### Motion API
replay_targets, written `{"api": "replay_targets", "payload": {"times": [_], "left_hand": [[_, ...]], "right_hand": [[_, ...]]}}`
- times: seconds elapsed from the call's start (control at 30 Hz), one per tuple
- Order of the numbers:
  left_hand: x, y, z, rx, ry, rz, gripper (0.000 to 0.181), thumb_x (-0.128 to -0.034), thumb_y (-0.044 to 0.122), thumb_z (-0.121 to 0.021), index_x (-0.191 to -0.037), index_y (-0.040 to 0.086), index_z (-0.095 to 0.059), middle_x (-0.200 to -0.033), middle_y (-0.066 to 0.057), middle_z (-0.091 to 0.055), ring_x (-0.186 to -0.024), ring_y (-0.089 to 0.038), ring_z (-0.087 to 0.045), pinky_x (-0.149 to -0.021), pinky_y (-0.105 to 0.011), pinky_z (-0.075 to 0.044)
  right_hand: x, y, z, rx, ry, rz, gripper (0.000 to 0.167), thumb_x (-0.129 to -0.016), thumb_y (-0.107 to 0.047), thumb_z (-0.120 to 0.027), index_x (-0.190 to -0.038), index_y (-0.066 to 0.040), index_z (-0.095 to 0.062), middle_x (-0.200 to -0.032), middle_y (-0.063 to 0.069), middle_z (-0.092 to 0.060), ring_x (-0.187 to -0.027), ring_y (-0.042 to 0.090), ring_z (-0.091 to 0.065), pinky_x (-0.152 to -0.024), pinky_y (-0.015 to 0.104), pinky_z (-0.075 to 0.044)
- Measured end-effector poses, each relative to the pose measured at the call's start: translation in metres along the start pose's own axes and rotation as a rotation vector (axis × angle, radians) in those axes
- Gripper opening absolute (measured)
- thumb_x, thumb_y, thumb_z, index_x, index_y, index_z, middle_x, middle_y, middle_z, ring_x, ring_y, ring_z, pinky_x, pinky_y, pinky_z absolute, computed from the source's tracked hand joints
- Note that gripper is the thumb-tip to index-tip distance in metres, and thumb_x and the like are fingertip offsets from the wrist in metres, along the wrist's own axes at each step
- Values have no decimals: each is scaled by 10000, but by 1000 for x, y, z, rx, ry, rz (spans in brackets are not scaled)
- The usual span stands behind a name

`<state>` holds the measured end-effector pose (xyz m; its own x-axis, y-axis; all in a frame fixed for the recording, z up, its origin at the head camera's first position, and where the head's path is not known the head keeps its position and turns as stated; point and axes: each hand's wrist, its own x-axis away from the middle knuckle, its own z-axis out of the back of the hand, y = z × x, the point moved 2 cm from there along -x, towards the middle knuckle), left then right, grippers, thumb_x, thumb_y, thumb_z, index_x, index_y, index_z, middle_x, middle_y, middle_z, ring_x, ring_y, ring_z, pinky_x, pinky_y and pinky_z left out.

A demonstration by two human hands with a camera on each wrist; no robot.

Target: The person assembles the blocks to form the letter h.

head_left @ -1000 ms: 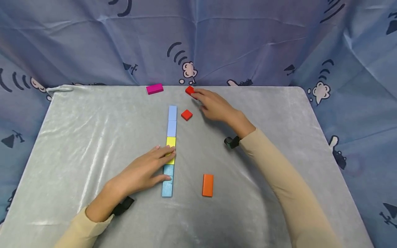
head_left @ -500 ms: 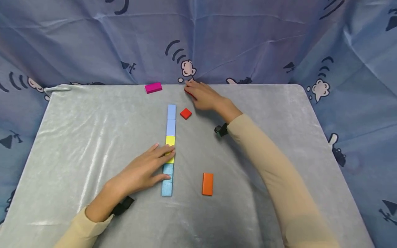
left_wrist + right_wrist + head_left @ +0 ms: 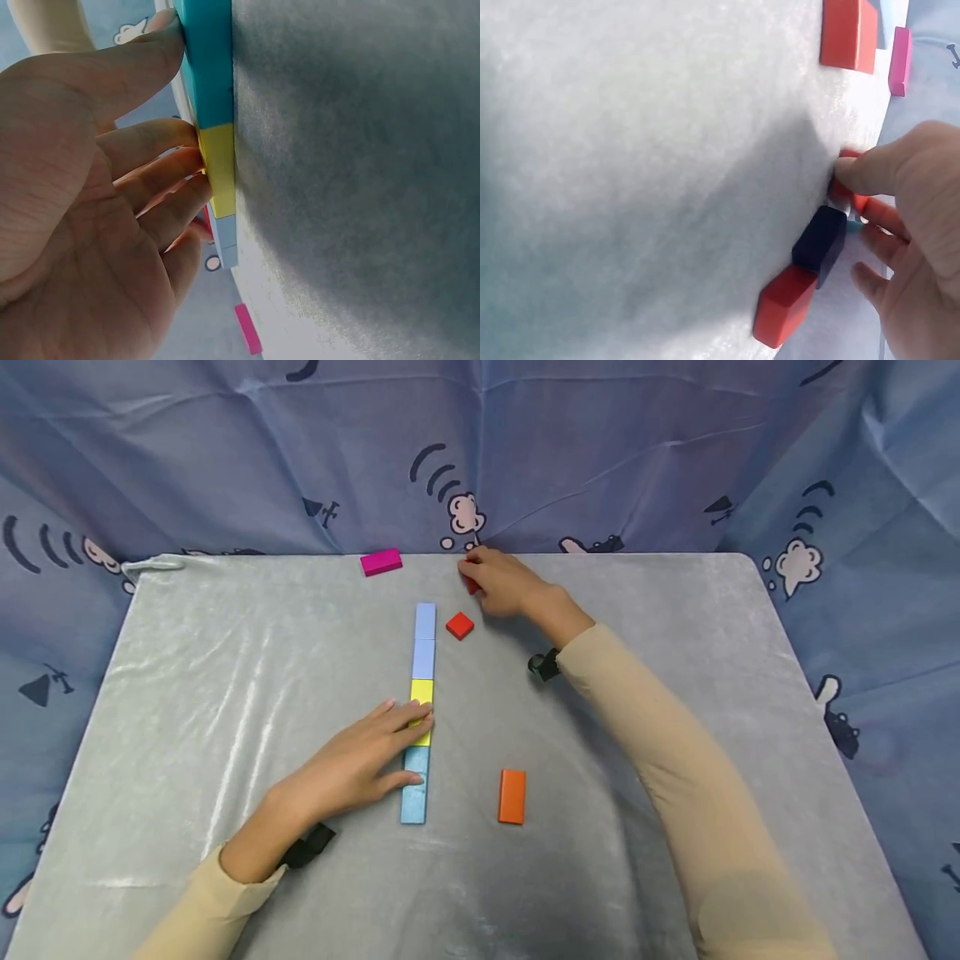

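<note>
The right hand (image 3: 504, 585) has shifted farther back, pinching a small red block (image 3: 471, 585) near the far edge of the grey cloth-covered counter (image 3: 337, 660), while the left hand (image 3: 356, 764), fingers extended, rests on a blue-and-yellow block row (image 3: 422, 690).

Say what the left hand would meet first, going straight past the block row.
Beyond bare cloth, likely the black device on the right wrist; its height is unclear, so the left hand may pass underneath.

Right hand (image 3: 508, 583) farther back — covering more of far red block (image 3: 471, 585).
</note>
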<state>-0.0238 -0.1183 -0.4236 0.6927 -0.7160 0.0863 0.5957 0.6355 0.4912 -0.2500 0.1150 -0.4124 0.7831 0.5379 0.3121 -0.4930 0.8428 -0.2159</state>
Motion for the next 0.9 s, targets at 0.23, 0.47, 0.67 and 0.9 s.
{"api": "replay_targets", "payload": {"times": [0.23,0.47,0.67,0.9], "left_hand": [[1,1,0,13,4,0,763,-924,297,-834,-1549,1,-511,-1641,-143,-488,-1539,-317,-456,-1353,-497,-293],[-2,2,-4,11,-4,13,778,-928,307,-829,-1561,3,-494,-1662,-147,-459,-1559,-301,-436,-1362,-481,-272],[0,1,-1,5,-15,20,778,-928,301,-829,-1562,1,-491,-1662,-150,-459,-1562,-307,-431,-1362,-486,-272],[1,0,0,3,-22,18,781,-931,307,-826,-1567,7,-486,-1666,-145,-453,-1567,-302,-427,-1362,-482,-274]], "right_hand": [[2,0,-4,12,54,0,574,-1062,-174,-589,-1600,-33,-447,-1657,206,-420,-1515,371,-421,-1335,508,-332],[5,1,-7,9,71,3,528,-1071,-161,-576,-1564,5,-483,-1670,191,-434,-1577,363,-379,-1369,535,-242],[7,-2,-10,-49,135,30,505,-1063,-204,-625,-1494,45,-542,-1581,230,-507,-1500,379,-456,-1337,523,-311],[23,-6,-10,-136,171,44,599,-1057,-260,-654,-1559,18,-485,-1622,203,-469,-1507,376,-452,-1326,527,-334]]}}
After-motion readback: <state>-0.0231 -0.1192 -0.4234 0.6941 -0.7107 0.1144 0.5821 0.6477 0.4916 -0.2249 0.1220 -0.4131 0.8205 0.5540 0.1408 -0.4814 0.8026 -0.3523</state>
